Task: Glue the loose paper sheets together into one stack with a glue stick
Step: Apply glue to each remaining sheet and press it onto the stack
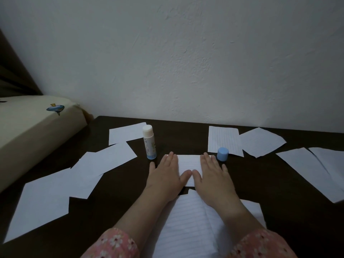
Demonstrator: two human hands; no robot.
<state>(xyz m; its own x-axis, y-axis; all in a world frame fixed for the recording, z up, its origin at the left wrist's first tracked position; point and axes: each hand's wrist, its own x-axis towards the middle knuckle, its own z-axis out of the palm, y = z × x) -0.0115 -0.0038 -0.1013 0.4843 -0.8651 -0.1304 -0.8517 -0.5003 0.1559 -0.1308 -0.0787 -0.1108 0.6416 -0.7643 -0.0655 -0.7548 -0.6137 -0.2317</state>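
A small white paper stack lies at the middle of the dark table. My left hand presses flat on its left side and my right hand presses flat on its right side, thumbs nearly touching. The glue stick stands upright and uncapped just left of the stack. Its blue cap sits on the table beside my right fingertips. Loose sheets lie around: several at the left, a lined one and others at the right.
A larger lined sheet lies under my forearms at the table's near edge. A cream cushion with a printed spinning top borders the table's left side. A white wall stands directly behind the table.
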